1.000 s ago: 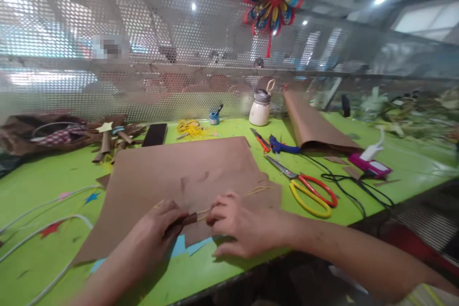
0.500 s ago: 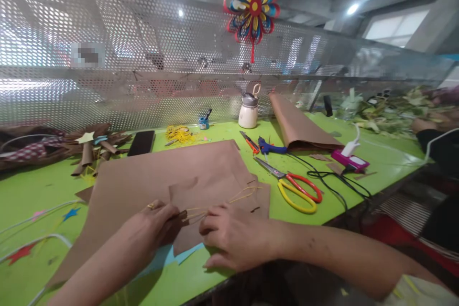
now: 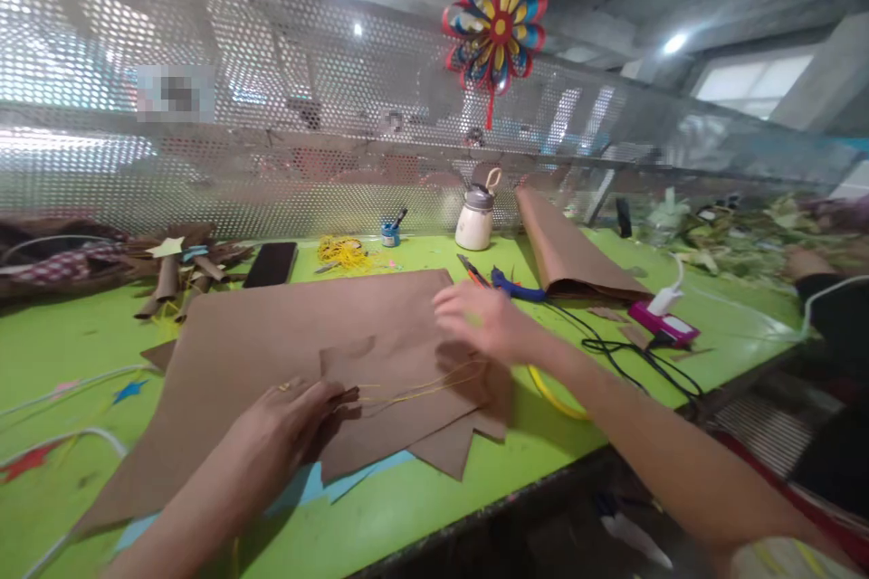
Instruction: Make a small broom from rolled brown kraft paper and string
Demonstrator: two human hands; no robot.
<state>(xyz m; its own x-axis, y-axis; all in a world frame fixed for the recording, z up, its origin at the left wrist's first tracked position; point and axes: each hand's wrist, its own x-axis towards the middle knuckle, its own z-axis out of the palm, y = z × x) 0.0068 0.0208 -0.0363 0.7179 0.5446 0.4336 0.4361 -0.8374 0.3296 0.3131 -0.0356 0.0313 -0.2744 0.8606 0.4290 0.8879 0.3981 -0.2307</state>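
Observation:
My left hand (image 3: 295,412) is closed, pinching a small dark-brown rolled piece of paper (image 3: 351,395). Thin yellow strings (image 3: 421,393) trail from it to the right over cut brown paper pieces (image 3: 394,434). Those lie on a large brown paper sheet (image 3: 264,326). My right hand (image 3: 479,317), slightly blurred, is raised over the sheet's right edge with fingers stretched out and nothing visible in them. Just behind it are a blue glue gun (image 3: 520,289) and an orange-handled tool (image 3: 472,270). Under my right forearm shows a yellow scissor handle (image 3: 551,393); the remaining scissors are hidden.
Across the green table stand a white bottle (image 3: 473,226) and a blue jar (image 3: 390,235), with yellow string (image 3: 343,253) and a phone (image 3: 272,264) beside them. A folded brown sheet (image 3: 570,253), a purple power strip (image 3: 663,326) and black cables (image 3: 604,346) lie to the right.
My right hand has let go of the strings and moved up and right toward the glue gun, covering much of the scissors. My left hand keeps its pinch in nearly the same place.

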